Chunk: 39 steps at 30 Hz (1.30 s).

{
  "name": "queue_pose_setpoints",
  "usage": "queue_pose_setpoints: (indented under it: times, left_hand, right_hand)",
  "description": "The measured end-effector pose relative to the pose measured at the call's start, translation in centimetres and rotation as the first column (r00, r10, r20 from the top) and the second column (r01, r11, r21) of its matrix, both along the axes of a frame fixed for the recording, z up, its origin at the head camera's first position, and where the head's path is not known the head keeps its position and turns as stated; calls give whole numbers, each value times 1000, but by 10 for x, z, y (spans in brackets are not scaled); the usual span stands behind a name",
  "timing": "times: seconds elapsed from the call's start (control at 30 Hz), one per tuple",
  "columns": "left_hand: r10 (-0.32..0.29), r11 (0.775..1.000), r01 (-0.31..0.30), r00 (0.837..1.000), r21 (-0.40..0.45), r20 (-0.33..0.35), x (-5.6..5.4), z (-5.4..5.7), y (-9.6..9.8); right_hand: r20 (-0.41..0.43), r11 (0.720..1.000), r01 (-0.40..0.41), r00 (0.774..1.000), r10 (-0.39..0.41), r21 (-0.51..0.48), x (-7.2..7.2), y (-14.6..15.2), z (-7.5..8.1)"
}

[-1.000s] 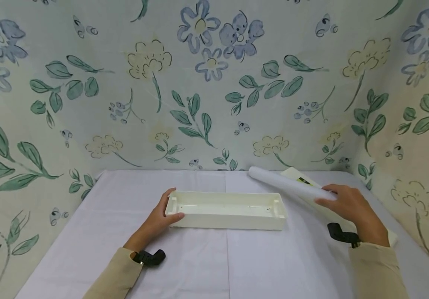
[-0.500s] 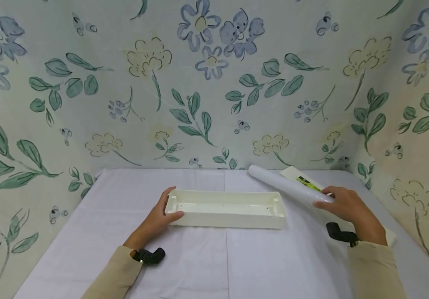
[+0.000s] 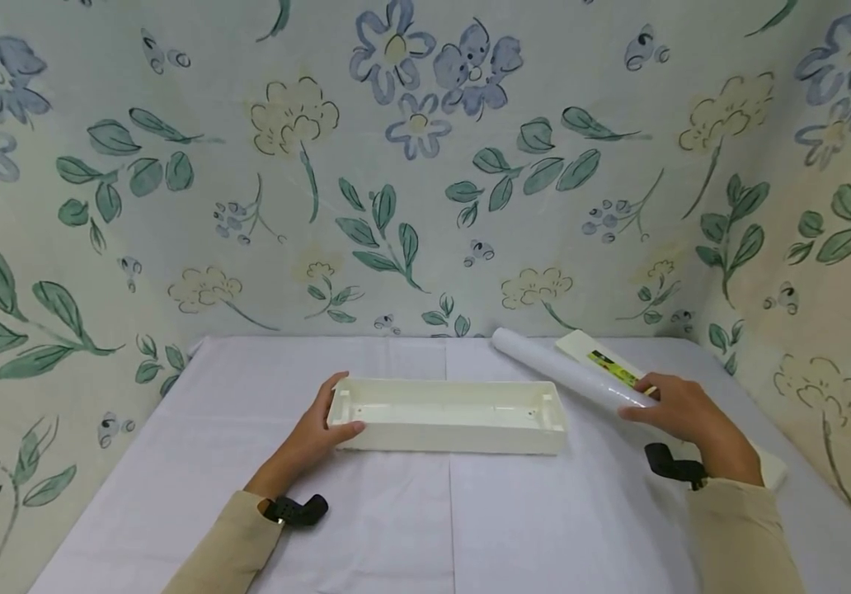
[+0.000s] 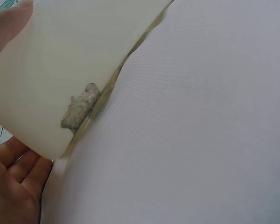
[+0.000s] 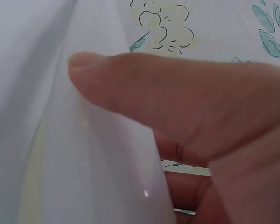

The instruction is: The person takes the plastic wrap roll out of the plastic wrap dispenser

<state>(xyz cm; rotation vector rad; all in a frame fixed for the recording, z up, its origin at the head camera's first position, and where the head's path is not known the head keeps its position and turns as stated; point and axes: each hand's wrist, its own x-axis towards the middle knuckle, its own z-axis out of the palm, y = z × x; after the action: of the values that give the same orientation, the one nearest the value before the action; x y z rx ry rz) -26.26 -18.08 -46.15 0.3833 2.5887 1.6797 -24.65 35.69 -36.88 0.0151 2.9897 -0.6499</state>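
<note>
A long, open-topped cream plastic box (image 3: 455, 438) sits mid-table. My left hand (image 3: 312, 429) grips its left end, thumb over the front wall and the other fingers round the end. Close up in the left wrist view, a grey, rough patch (image 4: 80, 108) marks the wall of the box near its bottom edge. On the right, my right hand (image 3: 688, 417) holds the near end of a glossy white roll (image 3: 566, 367), thumb across its top in the right wrist view. Partly hidden under roll and hand lies a long cream piece (image 3: 578, 341) with a yellow-green label (image 3: 613, 368).
A white cloth (image 3: 366, 520) with a fold line down its middle covers the table. Floral fabric (image 3: 425, 206) hangs behind the table and along both sides. Each wrist carries a black camera mount, such as the right one (image 3: 674, 466).
The near end of the roll has shifted slightly left with my right hand, so more of the yellow-green label shows. My left hand and the box stay in place.
</note>
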Motion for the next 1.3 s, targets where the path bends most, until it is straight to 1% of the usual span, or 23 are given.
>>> queue_pose_setpoints:
  times: [0.13,0.43,0.53,0.63,0.83,1.07,1.3]
  left_hand:
    - [0,1000,0,1000,1,0,1,0,0]
    - [6,1000,-7,1000,3,15,2,-1,0]
    - [7,1000,-7,1000,4,10,2,-1,0]
    - [4,1000,-4,1000,12,3,2,0,0]
    - [3,1000,-4,1000,7,17,2,-1,0]
    - [8,1000,-8,1000,14,16,1,-2,1]
    - [9,1000,-9,1000,15,18,2,-1,2]
  right_hand:
    - [17,1000,-2,1000,2,-5,-1,0,-2]
    - [24,1000,-4,1000,4,-1,-2,0,-5]
    - [34,1000,2,999,-2,-2,-2,0,-7]
    - [44,1000,10,999,-10,-4,-1,-2,-7]
    - [65,1000,20,998,-20,11,-2,-4,-5]
    - [67,1000,2,998,-4,23,-4,-3,-9]
    - [90,999,-39,995,36,31,-5,-5,-10]
